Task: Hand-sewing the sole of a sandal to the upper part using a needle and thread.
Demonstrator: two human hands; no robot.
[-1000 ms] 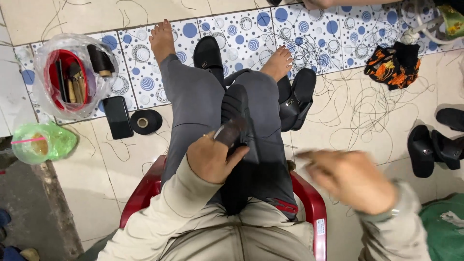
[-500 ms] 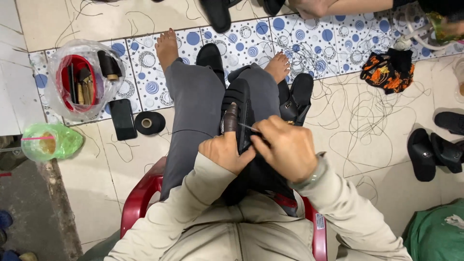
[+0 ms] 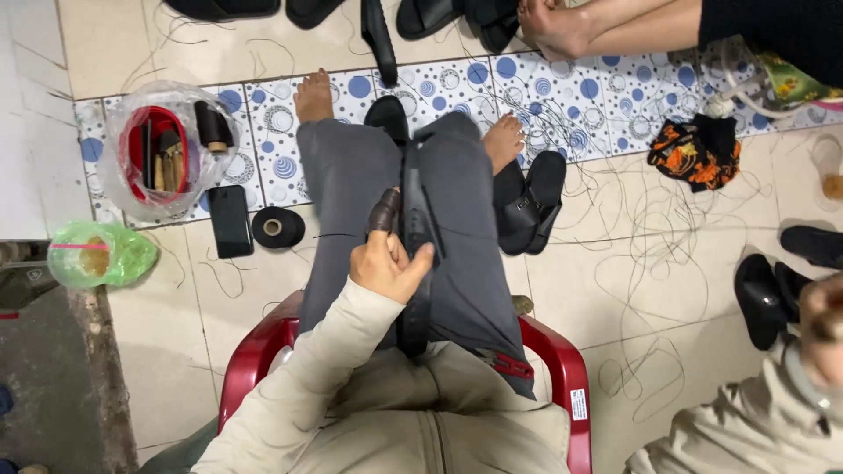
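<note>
Black strap (image 3: pixel 413 254) lies along our lap, and our left hand (image 3: pixel 386 263) has its fingers (image 3: pixel 413 263) curled around it, with a dark brown tool handle (image 3: pixel 384 211) poking out above the knuckles. Our right hand (image 3: pixel 821 320) is off to the strap's right, blurred; we cannot tell its grip. Judging by this, the work looks mid-way. Left of the strap sit a thread spool (image 3: pixel 277 227) and a phone (image 3: pixel 230 220) on tiled floor (image 3: pixel 606 290) littered with loose threads (image 3: pixel 650 219).
</note>
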